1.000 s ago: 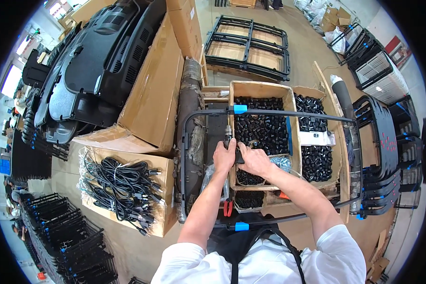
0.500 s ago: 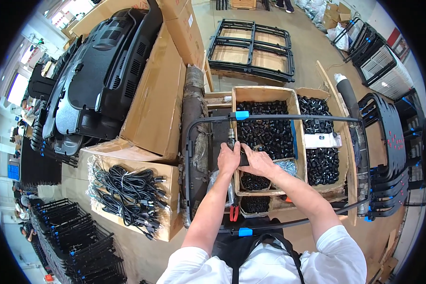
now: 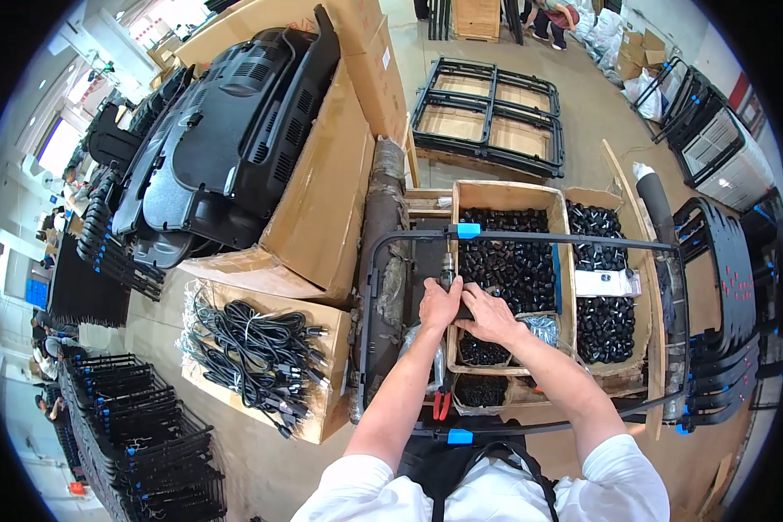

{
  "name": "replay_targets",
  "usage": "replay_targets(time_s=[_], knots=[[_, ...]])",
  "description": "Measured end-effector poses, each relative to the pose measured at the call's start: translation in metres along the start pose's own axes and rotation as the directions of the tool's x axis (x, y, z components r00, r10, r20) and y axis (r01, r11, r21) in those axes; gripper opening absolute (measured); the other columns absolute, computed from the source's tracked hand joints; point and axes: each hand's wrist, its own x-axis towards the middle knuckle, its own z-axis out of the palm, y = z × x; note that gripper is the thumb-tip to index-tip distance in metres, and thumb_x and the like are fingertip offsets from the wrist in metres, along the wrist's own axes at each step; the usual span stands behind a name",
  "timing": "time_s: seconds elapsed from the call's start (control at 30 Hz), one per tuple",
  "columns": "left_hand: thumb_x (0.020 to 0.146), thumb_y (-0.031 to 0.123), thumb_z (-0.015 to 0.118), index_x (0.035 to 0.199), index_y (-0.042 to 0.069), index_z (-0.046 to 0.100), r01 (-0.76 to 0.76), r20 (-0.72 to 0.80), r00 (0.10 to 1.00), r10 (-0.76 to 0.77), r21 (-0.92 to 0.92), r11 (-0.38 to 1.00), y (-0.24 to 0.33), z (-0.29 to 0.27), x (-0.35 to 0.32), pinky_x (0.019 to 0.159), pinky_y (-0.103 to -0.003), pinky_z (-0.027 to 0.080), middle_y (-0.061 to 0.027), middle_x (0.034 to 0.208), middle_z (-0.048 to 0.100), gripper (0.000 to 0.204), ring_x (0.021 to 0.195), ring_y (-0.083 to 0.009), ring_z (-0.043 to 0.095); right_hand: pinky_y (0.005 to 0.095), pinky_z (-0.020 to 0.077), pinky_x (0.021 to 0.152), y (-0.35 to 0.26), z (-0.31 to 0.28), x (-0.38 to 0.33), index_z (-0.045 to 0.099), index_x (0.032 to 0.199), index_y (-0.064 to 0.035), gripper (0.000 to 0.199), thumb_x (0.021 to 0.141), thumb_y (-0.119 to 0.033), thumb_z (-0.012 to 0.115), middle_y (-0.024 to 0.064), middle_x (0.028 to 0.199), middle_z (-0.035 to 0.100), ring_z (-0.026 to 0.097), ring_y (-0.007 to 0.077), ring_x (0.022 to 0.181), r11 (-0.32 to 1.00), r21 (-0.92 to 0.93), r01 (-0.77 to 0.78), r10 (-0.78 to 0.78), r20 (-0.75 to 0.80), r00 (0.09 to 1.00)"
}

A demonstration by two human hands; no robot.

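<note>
A power drill with a silver chuck [image 3: 448,264] lies under my two hands, its tip pointing at the far bar of a black rectangular frame [image 3: 531,236]. My left hand [image 3: 440,304] is closed round the drill just behind the chuck. Against it, my right hand [image 3: 491,315] is closed on the drill's dark body, most of which the hands cover. Blue clips [image 3: 468,230] sit on the frame's far bar and near bar. Red-handled pliers [image 3: 443,404] rest below my left forearm.
Under the frame, wooden bins [image 3: 565,287] hold black caps and silver screws [image 3: 542,329]. Left stand a carton with bundled black cables [image 3: 257,352] and large black plastic shells [image 3: 209,174]. Stacked black frames [image 3: 487,113] lie beyond; more stand right [image 3: 722,270].
The whole view has shifted, so the bench and my hands appear lower and further right. Both hands keep hold of the drill at the frame's far bar. More of a person shows at the top.
</note>
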Motion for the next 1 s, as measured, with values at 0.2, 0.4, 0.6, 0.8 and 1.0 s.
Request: replay_targets(time_s=[0.2, 0.4, 0.6, 0.8, 1.0], knots=[[0.087, 0.067, 0.071, 0.131, -0.004, 0.057, -0.018, -0.024, 1.000, 0.019, 0.053, 0.998, -0.007, -0.010, 0.000, 0.100, -0.051, 0.053, -0.0301, 0.120, 0.072, 0.084, 0.119, -0.0447, 0.068, 0.0488, 0.0581, 0.091, -0.007, 0.003, -0.004, 0.056, 0.129, -0.0032, 0.059, 0.083, -0.028, 0.083, 0.0171, 0.131, 0.056, 0.065, 0.0395, 0.117, 1.000, -0.012, -0.019, 0.019, 0.028, 0.999], [0.086, 0.067, 0.071, 0.124, -0.002, 0.065, -0.085, -0.008, 0.996, 0.088, 0.171, 0.982, 0.001, -0.018, -0.004, 0.099, -0.050, 0.054, -0.0280, 0.119, 0.073, 0.079, 0.116, -0.0434, 0.070, 0.0490, 0.0582, 0.087, -0.006, 0.005, -0.010, 0.054, 0.132, -0.0040, 0.061, 0.083, -0.026, 0.082, 0.0162, 0.130, 0.056, 0.067, 0.0407, 0.111, 1.000, -0.029, 0.012, -0.013, -0.017, 1.000], [0.088, 0.066, 0.068, 0.121, -0.001, 0.065, -0.121, 0.009, 0.993, 0.122, 0.214, 0.969, -0.006, -0.016, -0.014, 0.098, -0.051, 0.054, -0.0286, 0.117, 0.073, 0.075, 0.115, -0.0448, 0.070, 0.0493, 0.0583, 0.086, -0.016, 0.002, -0.021, 0.057, 0.129, 0.0004, 0.059, 0.083, -0.026, 0.082, 0.0182, 0.121, 0.055, 0.067, 0.0405, 0.105, 1.000, -0.021, -0.002, 0.002, -0.020, 1.000], [0.093, 0.060, 0.066, 0.109, -0.002, 0.065, -0.233, 0.018, 0.971, 0.237, 0.263, 0.936, 0.014, -0.006, -0.036, 0.093, -0.054, 0.054, -0.0291, 0.108, 0.074, 0.064, 0.107, -0.0466, 0.071, 0.0504, 0.0592, 0.085, -0.011, -0.011, -0.043, 0.055, 0.119, 0.0021, 0.057, 0.079, -0.028, 0.083, 0.0229, 0.103, 0.068, 0.070, 0.0424, 0.100, 0.984, -0.071, -0.165, 0.165, -0.008, 0.986], [0.095, 0.060, 0.065, 0.107, -0.004, 0.064, -0.232, -0.018, 0.969, 0.245, 0.261, 0.937, 0.020, 0.008, -0.027, 0.091, -0.057, 0.054, -0.0307, 0.109, 0.073, 0.065, 0.105, -0.0492, 0.071, 0.0492, 0.0592, 0.087, 0.011, -0.015, -0.036, 0.054, 0.125, 0.0044, 0.063, 0.079, -0.028, 0.083, 0.0246, 0.105, 0.071, 0.071, 0.0425, 0.099, 0.989, -0.088, -0.115, 0.114, -0.023, 0.993]])
